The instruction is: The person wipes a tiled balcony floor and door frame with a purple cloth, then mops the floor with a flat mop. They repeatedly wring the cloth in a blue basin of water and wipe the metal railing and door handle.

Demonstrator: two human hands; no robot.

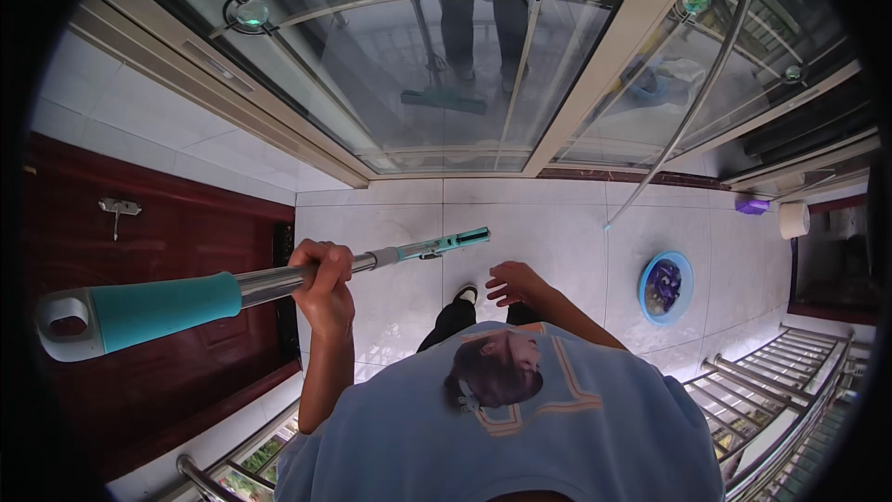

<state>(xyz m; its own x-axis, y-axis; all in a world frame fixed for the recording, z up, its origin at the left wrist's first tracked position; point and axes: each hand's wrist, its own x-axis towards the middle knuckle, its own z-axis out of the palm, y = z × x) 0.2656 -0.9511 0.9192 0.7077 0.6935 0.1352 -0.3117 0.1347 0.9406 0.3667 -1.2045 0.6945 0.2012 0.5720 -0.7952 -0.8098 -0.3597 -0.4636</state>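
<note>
My left hand (323, 282) is closed around the metal pole of a mop (272, 284). The pole lies slanted across the view, its thick teal and white grip end at the left, near the camera. Its narrow teal head (463, 240) points right, above the tiled floor. My right hand (514, 283) is in front of my body, fingers apart and slightly bent, holding nothing. It is below and right of the mop head and does not touch it. To the right, a round light-blue basin (688, 286) on the floor contains purple cloth (667, 284) and water.
Sliding glass doors (446, 84) stand ahead, with a thin pole (686, 118) slanting before them. A dark red door (174, 293) is at left. Metal railings (773, 369) run behind me. A purple object (752, 206) and a cream-coloured roll-shaped object (794, 220) lie at far right.
</note>
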